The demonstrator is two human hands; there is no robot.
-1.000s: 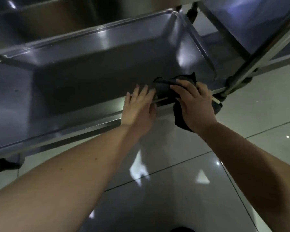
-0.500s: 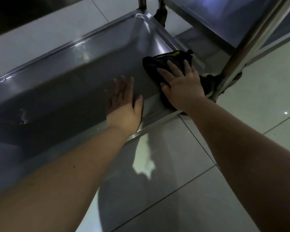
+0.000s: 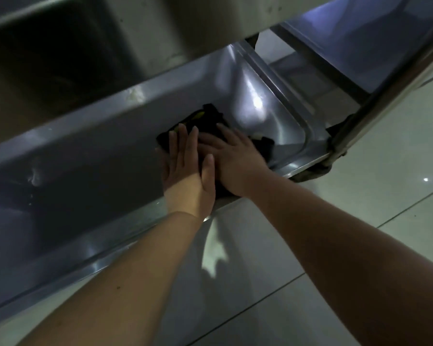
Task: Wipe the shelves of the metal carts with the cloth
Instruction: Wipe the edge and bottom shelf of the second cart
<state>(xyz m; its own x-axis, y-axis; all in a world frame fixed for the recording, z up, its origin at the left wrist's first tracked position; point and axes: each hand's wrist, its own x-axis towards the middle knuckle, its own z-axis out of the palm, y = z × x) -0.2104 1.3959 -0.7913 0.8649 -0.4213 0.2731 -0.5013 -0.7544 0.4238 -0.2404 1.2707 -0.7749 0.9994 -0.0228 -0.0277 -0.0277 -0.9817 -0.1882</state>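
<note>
Saw little of the dark cloth (image 3: 208,119), covered by left hand (image 3: 185,176) and right hand (image 3: 235,156), both pressed flat, fingers straight, on the dim steel shelf (image 3: 98,151); glossy tiled floor (image 3: 360,186) beneath.

Dim room, with a glossy pale tiled floor (image 3: 360,245) lying underfoot.
Dark grout lines (image 3: 260,303) are crossing the tiles at a slant; a bright jagged patch of light (image 3: 214,263) is reflecting off the floor near the middle, and a small glint (image 3: 426,179) is shining at the right.
</note>
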